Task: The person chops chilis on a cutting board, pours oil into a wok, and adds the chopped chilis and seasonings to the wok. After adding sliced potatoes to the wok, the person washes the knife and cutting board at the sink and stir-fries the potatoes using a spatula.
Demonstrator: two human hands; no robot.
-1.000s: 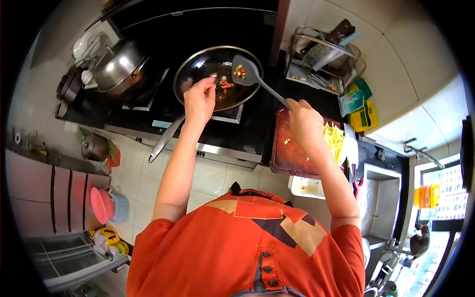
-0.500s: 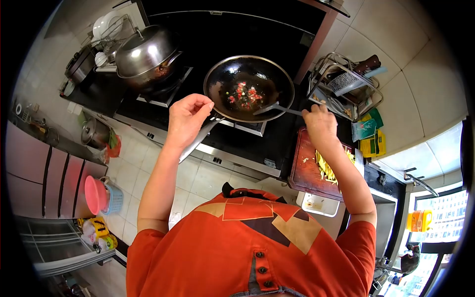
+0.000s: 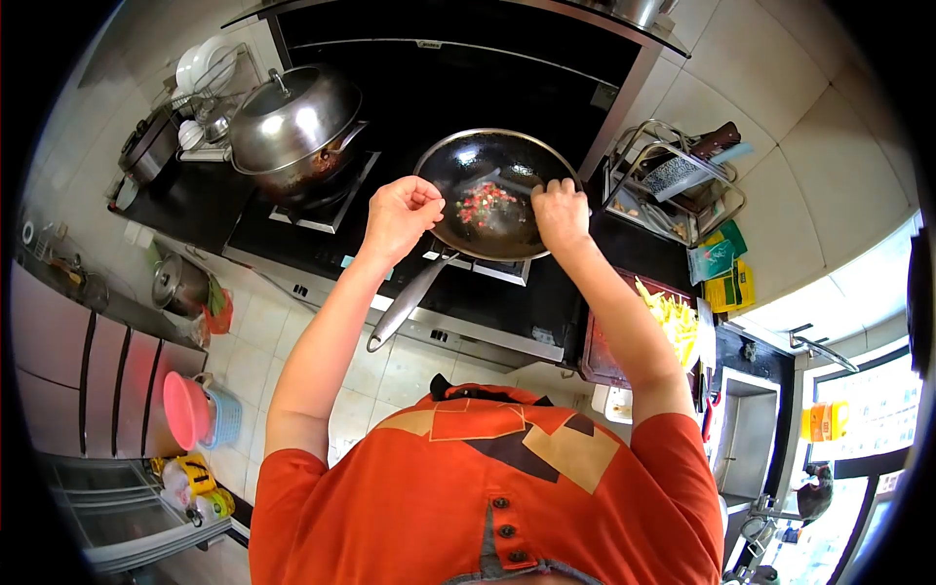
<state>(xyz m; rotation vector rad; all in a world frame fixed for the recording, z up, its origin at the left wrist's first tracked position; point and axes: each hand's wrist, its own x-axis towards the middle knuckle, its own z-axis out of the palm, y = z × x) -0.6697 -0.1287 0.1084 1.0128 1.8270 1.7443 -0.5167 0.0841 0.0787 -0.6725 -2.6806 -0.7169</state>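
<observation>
A dark wok [image 3: 497, 246] sits on the right burner, its long handle [image 3: 414, 297] pointing toward me. Chopped red and pale bits [image 3: 485, 205] lie in its middle, with a little steam or shine around them. My right hand [image 3: 563, 216] is closed round the handle of a spatula [image 3: 485, 179], over the wok's right side. The spatula's blade rests in the wok behind the chopped bits. At the wok's left rim, my left hand [image 3: 404, 219] is closed in a pinch; whatever is between its fingertips, if anything, cannot be made out.
A lidded steel pot [image 3: 297, 122] stands on the left burner. To the right, a cutting board [image 3: 597, 356] carries yellow strips [image 3: 673, 317], partly behind my right forearm. A rack [image 3: 673, 185] holding knives stands at the back right, beside yellow and green packets [image 3: 726, 273].
My right hand has moved left over the wok, and the spatula's blade has swung to the back of the chopped bits. My left hand has shifted right to the rim, still pinched.
</observation>
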